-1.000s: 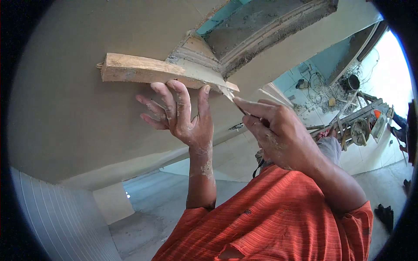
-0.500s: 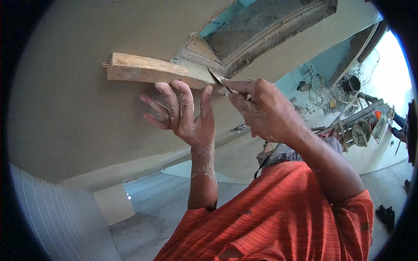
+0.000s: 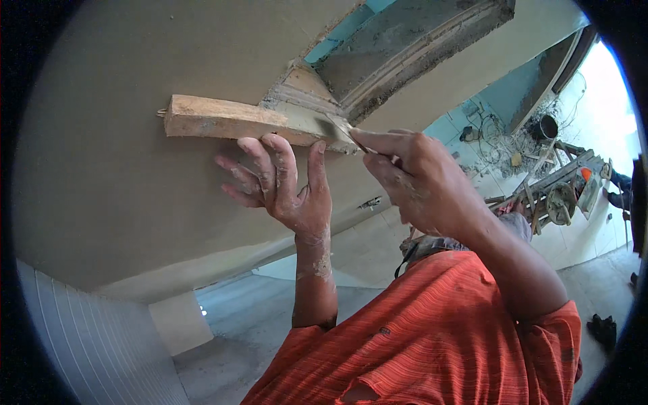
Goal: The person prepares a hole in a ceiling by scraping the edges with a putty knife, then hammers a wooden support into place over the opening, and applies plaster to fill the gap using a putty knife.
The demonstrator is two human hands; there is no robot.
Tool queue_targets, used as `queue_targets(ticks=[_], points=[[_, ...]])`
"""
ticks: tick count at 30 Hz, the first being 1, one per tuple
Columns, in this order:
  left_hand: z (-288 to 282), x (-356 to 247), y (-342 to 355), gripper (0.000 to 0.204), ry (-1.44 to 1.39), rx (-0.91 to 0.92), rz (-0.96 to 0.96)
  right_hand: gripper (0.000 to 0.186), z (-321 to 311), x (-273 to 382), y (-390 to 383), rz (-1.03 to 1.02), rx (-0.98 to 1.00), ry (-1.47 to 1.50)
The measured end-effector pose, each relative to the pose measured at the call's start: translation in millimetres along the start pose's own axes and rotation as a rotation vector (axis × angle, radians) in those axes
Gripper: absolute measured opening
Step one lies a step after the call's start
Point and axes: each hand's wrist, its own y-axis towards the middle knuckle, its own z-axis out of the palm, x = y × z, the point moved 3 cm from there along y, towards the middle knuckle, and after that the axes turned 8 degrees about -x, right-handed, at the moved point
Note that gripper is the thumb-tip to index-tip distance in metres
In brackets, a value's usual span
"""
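Observation:
A pale wooden batten [image 3: 226, 118] lies along the grey plastered wall, its right end beside the corner of a framed opening. My left hand [image 3: 287, 179] is below it, fingers spread and stretched upward, with fingertips at the batten's lower edge. In my closed right hand [image 3: 428, 179] is a putty knife [image 3: 342, 125]. Its flat metal blade rests at the batten's right end, against the greyish smoothed strip there. My fingers hide most of the knife's handle. Dried plaster smears mark both hands.
The recessed opening [image 3: 398, 50] has rough, crumbly edges. On the right, a wooden scaffold or bench [image 3: 550, 182] carries a round pan [image 3: 561, 202]. A dark bucket [image 3: 544, 127] stands near rubble and tangled wire. A small tap-like metal fitting [image 3: 369, 202] projects from the wall.
The putty knife's blade has turned flatter against the strip at the batten's right end. My right hand has shifted slightly right and down. My left hand stays under the batten.

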Motion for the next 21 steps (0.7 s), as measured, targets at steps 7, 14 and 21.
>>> queue_targets(ticks=[7,14,21], points=[[3,-5,2,0.063,-0.017,0.007,0.000,0.041,13,-6,-1,-0.040,0.017,-0.053],[3,2,-5,0.066,-0.028,-0.006,-0.027,0.041,-1,-13,-16,-0.079,-0.089,0.002],[6,-4,0,0.068,-0.023,-0.004,-0.010,0.042,16,-25,9,0.044,0.011,0.087]])
